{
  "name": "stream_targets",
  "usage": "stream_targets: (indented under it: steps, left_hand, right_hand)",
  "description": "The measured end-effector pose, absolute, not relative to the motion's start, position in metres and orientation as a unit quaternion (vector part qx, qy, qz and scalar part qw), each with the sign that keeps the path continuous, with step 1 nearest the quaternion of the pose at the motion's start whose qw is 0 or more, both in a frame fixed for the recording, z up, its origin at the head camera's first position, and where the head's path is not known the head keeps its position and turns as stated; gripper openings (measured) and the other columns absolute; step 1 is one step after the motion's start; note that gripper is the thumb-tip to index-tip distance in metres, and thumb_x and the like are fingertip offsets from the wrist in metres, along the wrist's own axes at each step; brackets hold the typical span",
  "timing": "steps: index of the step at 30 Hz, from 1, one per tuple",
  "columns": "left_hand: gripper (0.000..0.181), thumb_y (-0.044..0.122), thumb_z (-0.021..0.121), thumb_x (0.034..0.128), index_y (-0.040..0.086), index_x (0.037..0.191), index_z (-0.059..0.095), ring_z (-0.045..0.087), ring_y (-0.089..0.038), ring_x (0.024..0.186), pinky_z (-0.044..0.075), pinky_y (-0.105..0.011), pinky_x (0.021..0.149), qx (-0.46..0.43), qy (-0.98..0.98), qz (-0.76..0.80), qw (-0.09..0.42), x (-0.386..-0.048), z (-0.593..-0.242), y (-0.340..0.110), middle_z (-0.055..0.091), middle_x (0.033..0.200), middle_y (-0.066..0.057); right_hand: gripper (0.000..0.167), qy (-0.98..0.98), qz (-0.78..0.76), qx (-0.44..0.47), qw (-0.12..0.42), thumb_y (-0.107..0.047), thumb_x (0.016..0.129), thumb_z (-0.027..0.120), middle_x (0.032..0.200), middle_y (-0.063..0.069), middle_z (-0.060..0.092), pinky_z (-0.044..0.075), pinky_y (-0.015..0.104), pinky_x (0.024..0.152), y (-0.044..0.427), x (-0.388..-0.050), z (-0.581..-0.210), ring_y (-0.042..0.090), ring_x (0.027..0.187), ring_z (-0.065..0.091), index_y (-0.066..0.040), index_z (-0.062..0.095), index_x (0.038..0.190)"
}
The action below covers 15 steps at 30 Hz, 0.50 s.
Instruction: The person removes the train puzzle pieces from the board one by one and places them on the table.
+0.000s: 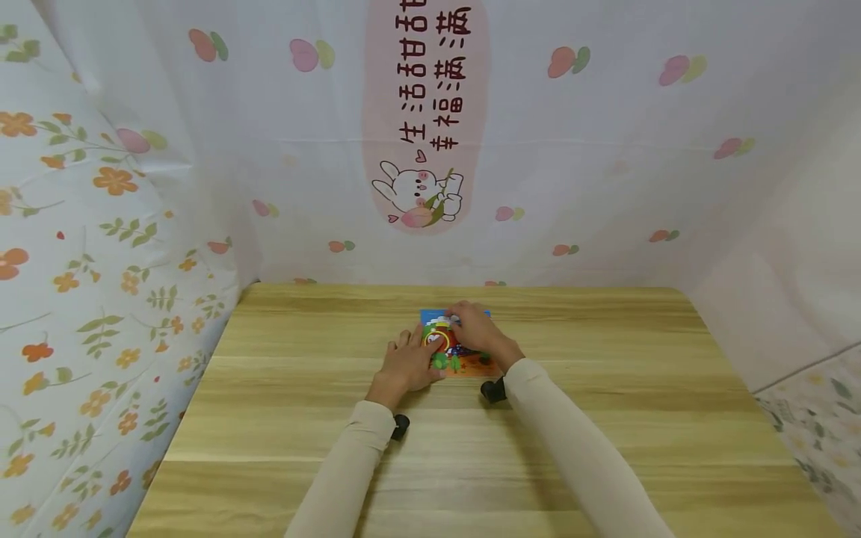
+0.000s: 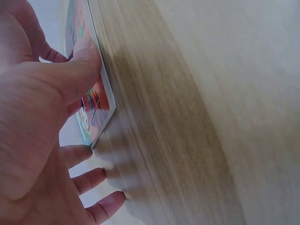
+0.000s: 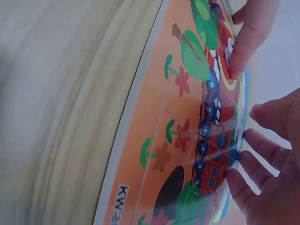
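A flat jigsaw puzzle [image 1: 464, 368] with a red cartoon train on an orange ground lies on the table. My left hand [image 1: 406, 364] is at its left side, the thumb [image 2: 86, 56] laid on the board near its front edge. Three of its fingers reach past the corner, tips at the tabletop; another finger [image 3: 248, 42] touches the train picture in the right wrist view. Over the puzzle's far part is my right hand [image 1: 476, 329], its fingers [image 3: 260, 164] loosely bent and touching near the far edge. Part of the picture is hidden under the hands.
The wooden table [image 1: 289, 418] stretches around the puzzle on every side. A white printed curtain [image 1: 592, 172] hangs behind its back edge, and a floral cloth [image 1: 101, 299] borders the left. A black wrist mount [image 1: 494, 390] sits under the right sleeve.
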<state>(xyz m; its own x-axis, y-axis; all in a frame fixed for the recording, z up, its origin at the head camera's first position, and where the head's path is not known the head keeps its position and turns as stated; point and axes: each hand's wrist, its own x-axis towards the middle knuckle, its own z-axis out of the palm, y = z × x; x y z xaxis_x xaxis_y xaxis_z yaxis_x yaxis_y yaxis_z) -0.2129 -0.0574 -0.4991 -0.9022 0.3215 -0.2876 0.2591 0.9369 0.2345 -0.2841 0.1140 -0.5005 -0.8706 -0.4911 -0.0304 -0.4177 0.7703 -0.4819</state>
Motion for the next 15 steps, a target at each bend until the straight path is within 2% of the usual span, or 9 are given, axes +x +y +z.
stream_targets:
  steps: [7,15]
  left_hand:
    - [0.070,0.056,0.062,0.0914,0.034,0.153,0.037,0.027,-0.037,0.144,0.031,-0.057,0.108,0.142,0.972,0.099,0.157,-0.215,-0.500,-0.051,0.019,0.164,-0.015]
    - [0.076,0.053,0.066,0.0898,0.035,0.155,0.033,0.025,-0.037,0.142,0.030,-0.054,0.106,0.126,0.970,0.105,0.179,-0.218,-0.497,-0.050,0.018,0.163,-0.015]
  right_hand:
    - [0.035,0.943,-0.244,-0.199,0.105,-0.003,0.099,0.044,0.138,0.024,0.046,0.033,0.063,0.105,0.112,-0.288,-0.503,0.050,0.128,0.039,-0.004,0.063,0.128]
    - [0.041,0.942,-0.258,-0.165,0.139,-0.005,0.097,0.040,0.137,0.022,0.045,0.034,0.058,0.099,0.108,-0.297,-0.506,0.044,0.121,0.039,-0.011,0.061,0.131]
